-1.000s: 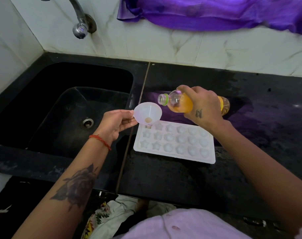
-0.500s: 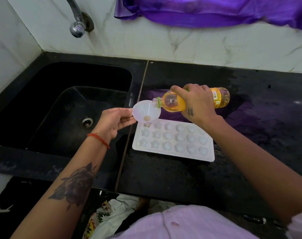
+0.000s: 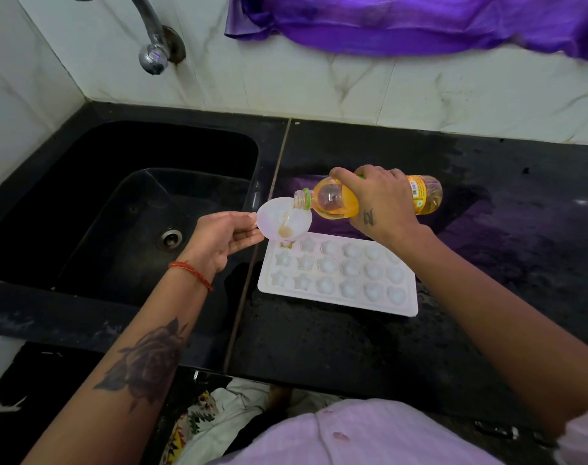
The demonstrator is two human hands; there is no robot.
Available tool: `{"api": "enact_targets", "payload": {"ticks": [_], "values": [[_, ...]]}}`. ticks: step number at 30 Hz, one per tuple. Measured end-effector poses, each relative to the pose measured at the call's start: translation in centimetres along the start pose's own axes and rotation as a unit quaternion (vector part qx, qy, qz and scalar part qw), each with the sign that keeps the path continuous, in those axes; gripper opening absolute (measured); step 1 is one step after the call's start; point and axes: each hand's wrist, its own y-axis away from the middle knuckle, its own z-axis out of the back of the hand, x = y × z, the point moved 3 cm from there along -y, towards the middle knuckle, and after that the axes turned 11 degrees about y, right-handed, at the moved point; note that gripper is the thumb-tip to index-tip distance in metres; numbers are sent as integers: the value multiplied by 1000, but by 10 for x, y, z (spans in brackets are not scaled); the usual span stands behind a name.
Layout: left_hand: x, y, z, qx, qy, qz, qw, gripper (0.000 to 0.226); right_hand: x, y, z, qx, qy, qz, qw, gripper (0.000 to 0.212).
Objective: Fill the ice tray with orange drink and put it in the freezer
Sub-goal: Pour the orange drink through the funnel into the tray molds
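Bottle: the orange drink bottle (image 3: 336, 203) is gripped by the right hand (image 3: 381, 203) and tipped nearly flat, its open mouth over the funnel (image 3: 279, 220).
Funnel: pinched at its rim by the left hand (image 3: 220, 238); a little orange liquid is seen at its bottom.
Position: the funnel is held over the far-left corner cell of the white ice tray (image 3: 339, 298).
Surface: the tray is laid on the black counter (image 3: 336, 347), beside the sink (image 3: 84, 280).

- Black sink (image 3: 94, 182), set into black countertop (image 3: 353, 347), left of seam.
- Drain (image 3: 170, 237) in basin floor.
- Chrome tap (image 3: 153, 45) on white marble wall (image 3: 353, 88).
- Purple cloth (image 3: 420, 25) draped over wall's top edge.
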Motion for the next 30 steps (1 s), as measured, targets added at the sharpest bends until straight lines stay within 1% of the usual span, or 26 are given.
{"api": "enact_targets", "payload": {"ticks": [7,10,15,19,30], "values": [[-5,3,1,21,9,-12,1000,9,-3,9,6,-4,-59,-31,998,69],[-8,5,-3,32,12,-22,999,6,-9,15,11,-10,-69,-48,996,71],[-6,8,-21,49,4,-21,999,5,-19,23,15,-28,-49,-62,996,70],[1,8,-30,53,4,-10,999,4,-22,27,11,-24,-24,-57,998,69],[11,5,-32,32,-28,-1,999,3,-25,30,1,-11,11,-52,999,69]]}}
